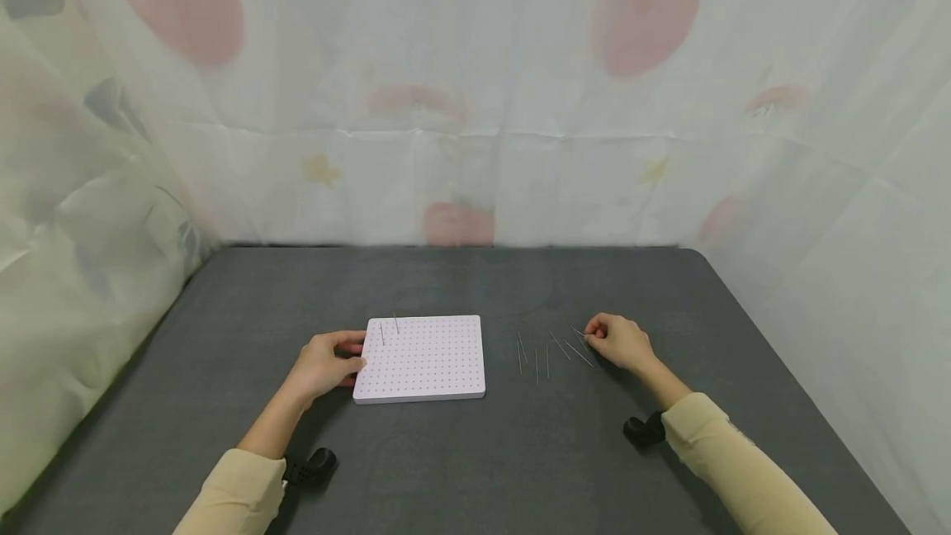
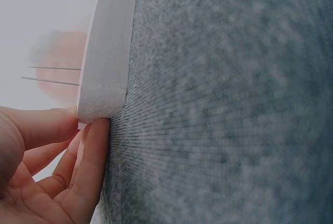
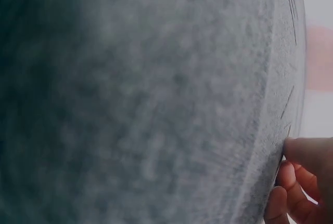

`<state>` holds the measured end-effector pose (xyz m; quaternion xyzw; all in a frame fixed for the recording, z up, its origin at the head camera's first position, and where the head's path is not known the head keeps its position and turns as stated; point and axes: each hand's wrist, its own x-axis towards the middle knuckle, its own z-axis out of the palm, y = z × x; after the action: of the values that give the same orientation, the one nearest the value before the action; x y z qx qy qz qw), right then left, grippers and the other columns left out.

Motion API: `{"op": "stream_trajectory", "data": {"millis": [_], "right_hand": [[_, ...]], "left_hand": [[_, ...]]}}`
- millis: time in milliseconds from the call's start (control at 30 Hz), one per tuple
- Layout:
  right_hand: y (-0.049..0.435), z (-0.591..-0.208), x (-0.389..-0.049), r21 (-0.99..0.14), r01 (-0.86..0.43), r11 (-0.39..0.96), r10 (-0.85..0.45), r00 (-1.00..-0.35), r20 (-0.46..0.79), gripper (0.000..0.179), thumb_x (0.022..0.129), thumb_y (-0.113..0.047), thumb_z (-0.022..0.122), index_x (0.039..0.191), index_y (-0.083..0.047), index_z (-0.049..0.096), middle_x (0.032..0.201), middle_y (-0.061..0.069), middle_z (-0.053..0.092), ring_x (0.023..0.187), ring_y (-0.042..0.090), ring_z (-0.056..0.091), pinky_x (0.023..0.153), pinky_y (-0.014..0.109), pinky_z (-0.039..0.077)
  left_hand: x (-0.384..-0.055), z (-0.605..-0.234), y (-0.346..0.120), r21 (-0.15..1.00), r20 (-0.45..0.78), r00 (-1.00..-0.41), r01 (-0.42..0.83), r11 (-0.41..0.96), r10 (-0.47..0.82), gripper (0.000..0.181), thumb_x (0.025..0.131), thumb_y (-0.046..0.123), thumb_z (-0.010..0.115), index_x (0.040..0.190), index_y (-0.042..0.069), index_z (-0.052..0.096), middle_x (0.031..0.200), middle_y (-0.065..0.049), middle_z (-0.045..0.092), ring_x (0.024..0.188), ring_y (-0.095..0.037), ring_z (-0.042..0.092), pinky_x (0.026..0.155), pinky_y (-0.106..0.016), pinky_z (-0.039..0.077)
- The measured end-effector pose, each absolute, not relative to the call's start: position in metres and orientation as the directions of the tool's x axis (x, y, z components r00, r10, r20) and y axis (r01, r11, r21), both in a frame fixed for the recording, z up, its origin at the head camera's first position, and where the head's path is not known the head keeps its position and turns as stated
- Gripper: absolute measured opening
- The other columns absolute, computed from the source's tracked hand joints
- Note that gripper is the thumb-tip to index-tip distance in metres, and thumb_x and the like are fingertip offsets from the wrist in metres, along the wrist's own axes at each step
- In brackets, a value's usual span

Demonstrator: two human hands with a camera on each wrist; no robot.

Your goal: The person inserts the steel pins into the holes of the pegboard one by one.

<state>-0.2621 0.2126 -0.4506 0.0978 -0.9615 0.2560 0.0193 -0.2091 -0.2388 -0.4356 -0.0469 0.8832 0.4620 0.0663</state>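
Note:
A white pegboard (image 1: pixel 420 360) with rows of small holes lies on the dark table. Two thin metal pins (image 1: pixel 397 324) stand upright near its far left corner; in the left wrist view those pins (image 2: pixel 54 68) stick out from its face. My left hand (image 1: pixel 323 366) holds the board's left edge, thumb (image 2: pixel 49 125) at the rim and fingers against the side. Right of the board lie several loose metal pins (image 1: pixel 537 366). Over the rightmost ones, my right hand (image 1: pixel 621 342) pinches a thin pin between thumb and fingertips, low at the tabletop.
The dark grey table (image 1: pixel 475 469) carries the board and pins. A pale patterned curtain (image 1: pixel 535 180) hangs along its back and sides. Each wrist wears a black camera mount, such as the one (image 1: pixel 312 467) at the left cuff.

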Motion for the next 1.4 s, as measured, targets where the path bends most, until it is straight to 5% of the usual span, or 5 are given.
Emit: {"op": "stream_trajectory", "data": {"millis": [900, 1100, 1400], "right_hand": [[0.200, -0.449, -0.260, -0.353, -0.140, 0.925, -0.123, -0.990, 0.070, 0.015, 0.087, -0.014, 0.054, 0.087, -0.006, 0.067, 0.079, 0.005, 0.063, 0.063, 0.017, 0.055, 0.054, 0.037, 0.048], [0.204, -0.451, -0.262, -0.402, -0.145, 0.904, -0.128, -0.989, 0.068, 0.017, 0.090, -0.015, 0.054, 0.090, -0.002, 0.064, 0.079, 0.008, 0.061, 0.068, 0.019, 0.056, 0.060, 0.040, 0.048], [0.198, -0.446, -0.267, -0.559, -0.190, 0.807, -0.148, -0.982, 0.119, 0.018, 0.092, -0.014, 0.050, 0.096, 0.000, 0.060, 0.077, 0.006, 0.058, 0.062, 0.014, 0.048, 0.056, 0.028, 0.040]], "left_hand": [[-0.208, -0.435, -0.238, 0.816, -0.156, -0.988, -0.140, 0.561, -0.019, 0.050, 0.082, -0.001, 0.061, 0.130, 0.000, 0.049, 0.114, -0.022, 0.055, 0.079, -0.018, 0.063, 0.061, -0.031, 0.057], [-0.208, -0.433, -0.238, 0.815, -0.157, -0.987, -0.140, 0.562, -0.018, 0.050, 0.082, 0.000, 0.061, 0.131, 0.000, 0.049, 0.114, -0.022, 0.055, 0.079, -0.018, 0.062, 0.061, -0.032, 0.057], [-0.207, -0.434, -0.238, 0.811, -0.157, -0.987, -0.139, 0.568, -0.017, 0.050, 0.082, 0.000, 0.062, 0.131, 0.000, 0.049, 0.114, -0.022, 0.055, 0.080, -0.018, 0.062, 0.062, -0.032, 0.057]]}}
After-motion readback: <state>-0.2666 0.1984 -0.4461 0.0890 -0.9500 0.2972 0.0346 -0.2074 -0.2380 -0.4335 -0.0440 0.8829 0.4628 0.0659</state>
